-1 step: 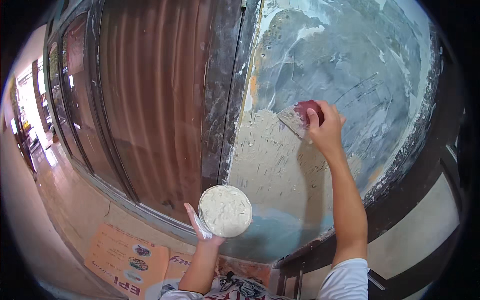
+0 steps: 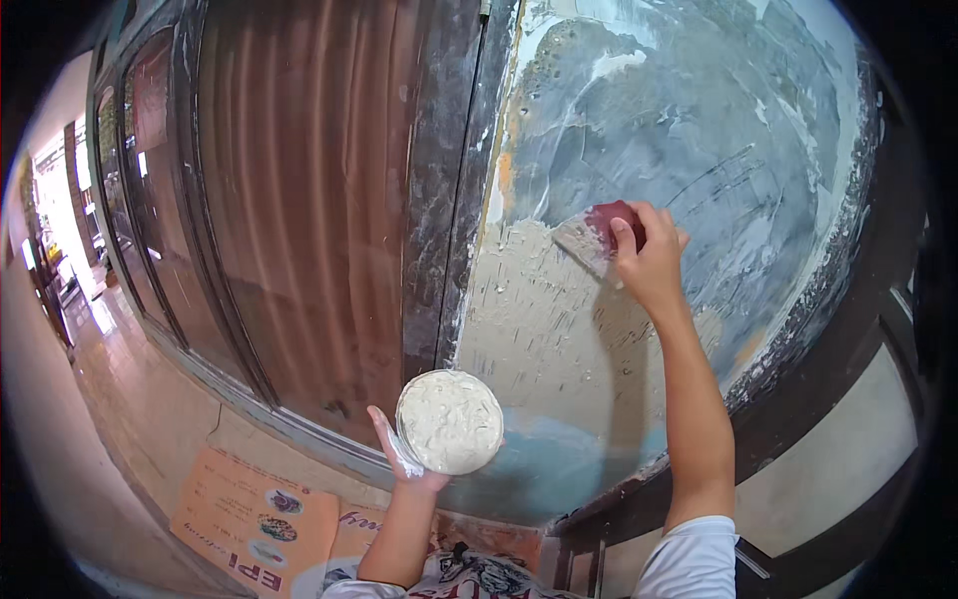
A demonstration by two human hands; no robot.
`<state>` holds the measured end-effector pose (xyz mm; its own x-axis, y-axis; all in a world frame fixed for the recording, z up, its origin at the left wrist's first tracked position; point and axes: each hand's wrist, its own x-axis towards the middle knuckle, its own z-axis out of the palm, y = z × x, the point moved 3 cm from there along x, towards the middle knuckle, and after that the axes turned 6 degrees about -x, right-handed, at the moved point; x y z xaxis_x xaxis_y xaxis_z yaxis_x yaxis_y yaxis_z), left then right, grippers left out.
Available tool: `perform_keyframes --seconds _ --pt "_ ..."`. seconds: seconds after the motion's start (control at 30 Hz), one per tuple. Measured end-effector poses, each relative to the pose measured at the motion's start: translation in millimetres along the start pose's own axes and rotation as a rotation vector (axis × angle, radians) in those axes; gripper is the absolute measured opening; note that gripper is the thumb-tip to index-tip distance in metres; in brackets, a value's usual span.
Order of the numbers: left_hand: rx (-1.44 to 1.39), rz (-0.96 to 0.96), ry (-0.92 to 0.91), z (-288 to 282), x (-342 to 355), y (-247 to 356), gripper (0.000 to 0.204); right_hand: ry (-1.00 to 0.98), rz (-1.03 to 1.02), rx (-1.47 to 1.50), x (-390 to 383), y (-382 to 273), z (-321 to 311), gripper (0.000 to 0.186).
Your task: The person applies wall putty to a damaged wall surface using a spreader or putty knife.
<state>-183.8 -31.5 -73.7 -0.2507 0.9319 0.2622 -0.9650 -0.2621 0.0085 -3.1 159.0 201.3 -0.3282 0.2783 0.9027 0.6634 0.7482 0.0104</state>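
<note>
You face a grey-blue wall panel [image 2: 699, 130] partly spread with pale putty [image 2: 544, 329], a brown ribbed shutter [image 2: 299, 200] to its left, printed cardboard [image 2: 249, 519] on the floor below. Your right hand [image 2: 649, 262] grips a red-handled putty knife [image 2: 596, 235], blade flat against the wall. Your left hand [image 2: 404, 454] cups a round tub of putty [image 2: 449, 421] from beneath, lower down

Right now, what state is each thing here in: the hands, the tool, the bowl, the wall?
Right hand: raised, gripping the scraper.
Scraper: red handle, blade pressed flat on the wall.
Left hand: holding the bowl from below.
Bowl: full of whitish putty.
Wall panel: partly coated, beige putty below, grey smears above.
Cardboard sheet: lying flat on the floor.
</note>
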Motion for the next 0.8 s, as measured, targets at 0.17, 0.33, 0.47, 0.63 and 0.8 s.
perform_keyframes --seconds 0.17,0.33,0.47,0.63,0.8 --pt "0.009 0.014 -0.003 -0.2 -1.3 4.7 0.109 -0.091 -0.112 -0.083 -8.8 -12.7 11.8 0.019" --pt "-0.002 0.014 0.002 -0.2 0.2 5.6 0.109 0.084 0.082 0.039 12.2 5.3 -4.9 0.020" --pt "0.014 0.037 -0.020 -2.2 -1.1 14.1 0.109 -0.056 -0.081 0.031 -4.2 -11.8 6.9 0.018" --pt "0.068 0.041 -0.011 1.0 -0.1 12.1 0.108 0.015 -0.072 -0.063 7.8 0.0 5.8 0.019" --pt "0.101 0.098 0.022 -2.1 1.1 17.1 0.108 0.062 0.034 0.043 11.3 1.9 -5.2 0.021"
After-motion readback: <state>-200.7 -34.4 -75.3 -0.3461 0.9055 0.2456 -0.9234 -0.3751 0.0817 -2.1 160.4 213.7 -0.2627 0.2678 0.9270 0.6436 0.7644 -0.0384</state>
